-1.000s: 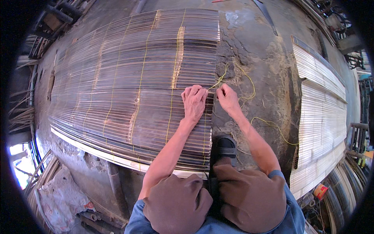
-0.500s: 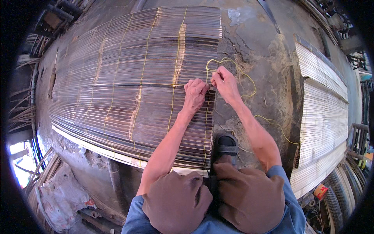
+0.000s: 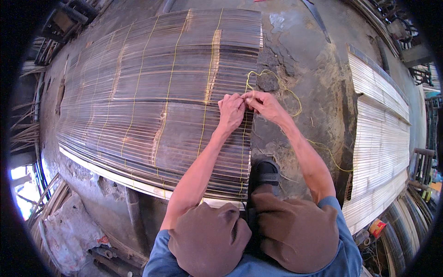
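Note:
A wide blind of thin dark slats (image 3: 189, 124), tied by several rows of yellow cord, lies on the floor before me. At its right edge my left hand (image 3: 231, 111) is closed in a pinch over the slats. My right hand (image 3: 264, 105) pinches beside it, the fingertips of both hands meeting. Yellow cord (image 3: 299, 99) loops up from the fingers of my right hand and curls over the floor to the right. The exact bit between my left fingertips is hidden.
A second, paler slatted blind (image 3: 380, 147) lies to the right. My sandalled foot (image 3: 267, 171) rests beside the dark blind's right edge. A whitish sack (image 3: 74, 231) lies at lower left, and a red container (image 3: 377, 227) stands at lower right. The concrete floor (image 3: 318, 87) is cracked.
My right hand has moved left and slightly down, bringing its fingertips against my left hand. The cord loop has shifted a little with it. My left hand stays nearly in place.

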### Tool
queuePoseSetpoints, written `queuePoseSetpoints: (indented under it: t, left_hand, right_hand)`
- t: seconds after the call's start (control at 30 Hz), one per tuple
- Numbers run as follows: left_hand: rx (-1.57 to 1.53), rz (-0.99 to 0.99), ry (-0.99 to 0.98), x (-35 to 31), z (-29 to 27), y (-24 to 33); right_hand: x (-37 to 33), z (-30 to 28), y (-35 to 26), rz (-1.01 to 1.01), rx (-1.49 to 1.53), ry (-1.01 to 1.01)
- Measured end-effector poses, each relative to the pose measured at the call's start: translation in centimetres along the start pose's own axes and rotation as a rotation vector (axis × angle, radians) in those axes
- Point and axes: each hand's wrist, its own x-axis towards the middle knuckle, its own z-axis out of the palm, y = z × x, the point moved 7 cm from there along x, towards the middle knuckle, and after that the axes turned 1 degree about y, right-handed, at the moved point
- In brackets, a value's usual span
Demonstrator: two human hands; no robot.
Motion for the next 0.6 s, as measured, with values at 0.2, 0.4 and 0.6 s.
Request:
queuePoseSetpoints:
  t: [0.2,0.4,0.6]
  left_hand:
    - [-0.03,0.041,-0.016,0.0,-0.7,0.8]
    - [0.032,0.057,0.054,-0.3,-1.1,2.1]
    - [0.198,0.209,0.337,-1.7,-2.7,4.1]
  right_hand:
    - [0.9,-1.1,-2.1,-0.187,-0.408,0.25]
    - [-0.9,-2.8,0.9,-0.023,-0.438,0.487]
    - [-2.0,-2.5,5.7,0.142,-0.167,0.582]
